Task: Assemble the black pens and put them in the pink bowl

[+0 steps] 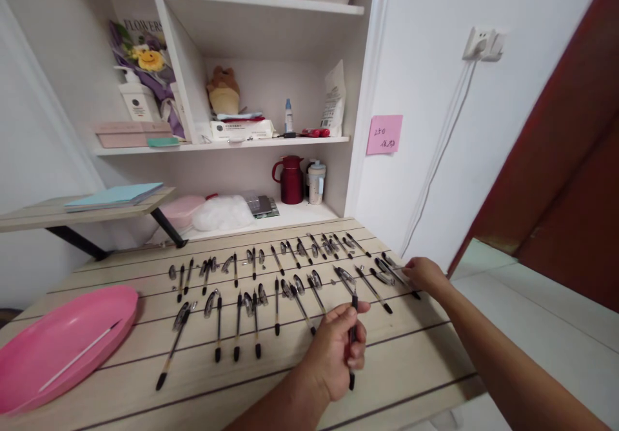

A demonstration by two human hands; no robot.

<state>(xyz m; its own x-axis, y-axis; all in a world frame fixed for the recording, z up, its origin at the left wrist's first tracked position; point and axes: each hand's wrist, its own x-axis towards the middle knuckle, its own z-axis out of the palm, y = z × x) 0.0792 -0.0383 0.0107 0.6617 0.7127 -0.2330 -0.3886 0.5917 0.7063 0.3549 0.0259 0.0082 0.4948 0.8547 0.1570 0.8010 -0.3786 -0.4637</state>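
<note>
One dark pen [354, 333] sits gripped in the left hand [338, 340], black end nearest, while slim black-ended pens [277, 308] lie in two uneven rows nearby

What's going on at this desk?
A person's left hand grips a slim black pen. The right hand is at the table's right side, near the end pens; its grip is unclear. More black-ended pens and loose clear plastic caps lie in two rough rows on the striped wooden table. The pink oval tray holds one thin white stick.
</note>
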